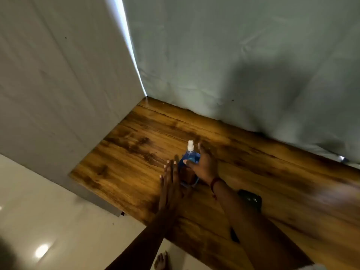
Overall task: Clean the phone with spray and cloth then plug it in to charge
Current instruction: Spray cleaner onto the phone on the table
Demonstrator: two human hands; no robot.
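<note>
A clear spray bottle (190, 157) with blue liquid and a white nozzle stands upright on the wooden table (126, 162). My right hand (205, 166) curls around its right side, fingers apart, with the thumb against the bottle's front and the index finger raised beside the nozzle. My left hand (169, 184) is flat and edge-on just left of the bottle, fingers straight, holding nothing. A dark phone (251, 199) lies on the table, mostly hidden under my right forearm. A thin blue cable loop (192, 184) shows at the bottle's foot. No cloth is clearly visible.
Grey fabric sheets (233, 65) close off the table's back and left sides. The table's near-left edge drops to a glossy tiled floor (39, 221), where a bare foot (161, 262) shows. A small shiny object (341, 158) sits at the far right, by the fabric.
</note>
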